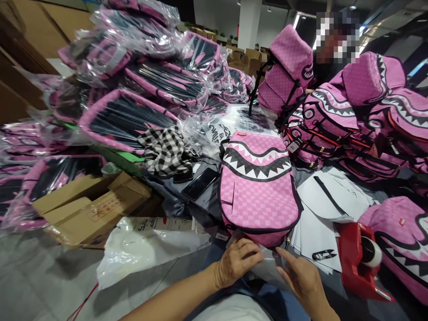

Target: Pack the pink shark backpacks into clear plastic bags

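Observation:
A pink checkered backpack (261,191) with a black-and-white shark-teeth band lies on the dark table in front of me. At its near end hangs a sheet of clear plastic (267,265), seemingly a bag. My left hand (238,262) is closed on the plastic's left side, fingers curled just below the backpack. On the other side, my right hand (301,276) pinches the plastic, its index finger close to the backpack's bottom edge. How far the plastic reaches under the backpack is hidden.
Plastic-wrapped pink backpacks (130,118) are piled left; unwrapped ones (329,107) stand right. A red tape dispenser (356,261), white papers (316,200) and a black phone (200,183) lie nearby. An open carton (96,214) stands lower left. Another person (326,69) is behind the backpacks.

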Tool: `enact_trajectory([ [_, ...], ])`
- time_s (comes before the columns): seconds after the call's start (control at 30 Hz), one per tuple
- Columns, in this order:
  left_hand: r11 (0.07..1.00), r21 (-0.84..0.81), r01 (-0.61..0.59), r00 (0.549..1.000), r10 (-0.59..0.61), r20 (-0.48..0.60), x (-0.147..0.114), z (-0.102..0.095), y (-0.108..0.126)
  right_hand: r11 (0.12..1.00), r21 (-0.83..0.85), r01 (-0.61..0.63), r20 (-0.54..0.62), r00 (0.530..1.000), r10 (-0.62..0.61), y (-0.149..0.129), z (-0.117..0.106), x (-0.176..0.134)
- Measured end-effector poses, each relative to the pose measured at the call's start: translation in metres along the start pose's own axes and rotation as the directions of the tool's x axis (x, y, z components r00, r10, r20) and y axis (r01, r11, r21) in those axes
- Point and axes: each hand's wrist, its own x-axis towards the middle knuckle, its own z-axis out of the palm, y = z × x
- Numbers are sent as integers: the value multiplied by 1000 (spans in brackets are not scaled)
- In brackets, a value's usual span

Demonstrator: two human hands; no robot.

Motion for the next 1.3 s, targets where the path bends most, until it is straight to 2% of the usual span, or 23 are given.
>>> enact_trajectory([
  [0.07,1000,-18,-3,1000,3,7,-2,0,-2,971,111,-213,58,977,207,5,-8,-9],
  [0.13,1000,-30,-2,1000,3,9,-4,-1,-3,878,225,-422,136,906,400,12,-15,-20],
  [0.2,999,-37,-5,1000,5,5,-6,-1,-4,750,346,-564,162,823,544,17,-16,-28],
  [0.3,1000,-25,-3,1000,4,3,-9,-2,-4,591,529,-609,69,725,686,21,-9,-22],
  [0.37,1000,16,-7,1000,7,1,-10,-3,-4,576,581,-575,-18,699,715,22,0,-7],
  [0.4,999,40,-12,1000,12,3,-10,-4,-3,596,587,-548,-63,703,709,23,4,4],
  [0.43,998,63,-18,1000,17,10,-9,-5,-2,632,579,-515,-105,721,685,25,9,14],
  [0.53,993,117,-12,998,4,70,-6,-9,3,805,467,-366,-243,822,515,35,21,43],
  [0.6,987,154,36,990,-56,126,-3,-12,8,879,379,-290,-310,855,416,42,25,53],
  [0.67,980,177,90,979,-120,163,1,-13,14,898,342,-278,-363,842,399,47,25,52],
  [0.73,977,179,116,973,-148,178,3,-14,17,922,253,-293,-475,793,382,43,22,42],
  [0.77,977,178,119,972,-151,179,3,-14,19,941,173,-290,-541,771,337,38,19,34],
  [0.8,976,181,120,972,-153,180,3,-14,19,960,80,-269,-581,770,264,31,17,27],
  [0.83,975,186,123,971,-157,181,2,-13,19,973,-16,-231,-582,793,178,23,15,19],
  [0.87,973,192,126,970,-162,181,2,-13,19,980,-101,-172,-532,842,93,15,13,14],
  [0.93,971,204,126,971,-163,173,0,-12,17,979,-202,-22,-337,940,-48,3,13,9],
  [1.0,972,207,114,978,-147,151,-2,-12,15,961,-255,107,-186,970,-157,0,12,14],
  [1.07,975,199,100,982,-129,135,-5,-14,14,937,-272,219,-119,959,-258,5,10,24],
  [1.17,967,234,102,985,-131,112,-10,-15,19,883,-235,406,-18,907,-422,20,3,38],
  [1.23,938,320,131,988,-151,38,-15,-13,26,845,-185,501,51,864,-501,28,-1,44],
  [1.3,899,391,196,980,-189,-56,-20,-9,33,826,-142,546,113,838,-535,33,-3,48],
])
